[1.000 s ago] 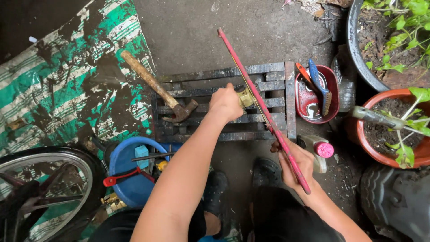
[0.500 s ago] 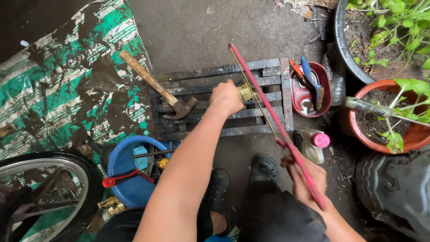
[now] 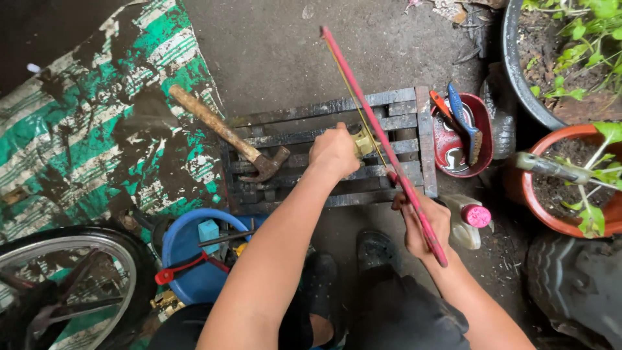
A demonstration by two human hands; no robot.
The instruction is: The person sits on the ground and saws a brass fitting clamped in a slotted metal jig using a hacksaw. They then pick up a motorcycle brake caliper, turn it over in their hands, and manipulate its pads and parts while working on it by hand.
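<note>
1. The dark slatted grate (image 3: 414, 97) lies flat on the ground and serves as a workbench; everything else is placed from it.
2. The left hand (image 3: 334, 152) is closed around a small brass-coloured part (image 3: 364, 141) and presses it down on the middle of the grate, probably so it cannot slip.
3. The right hand (image 3: 424, 223), just in front of the grate's near edge, is wrapped tight around the near end of a red hacksaw (image 3: 379, 133). The saw slants across the grate, its thin blade meeting the brass-coloured part, an angle that suits a cutting stroke.
4. A hammer (image 3: 223, 129) rests across the grate's left end, its head on the slats, within easy reach.
5. Just right of the grate sits a red bowl (image 3: 486, 152) holding a blue brush (image 3: 466, 123).
6. A bottle with a pink cap (image 3: 468, 221) lies near the grate's near right corner.
7. A blue tub (image 3: 188, 266) of tools stands in front of its left corner.
</note>
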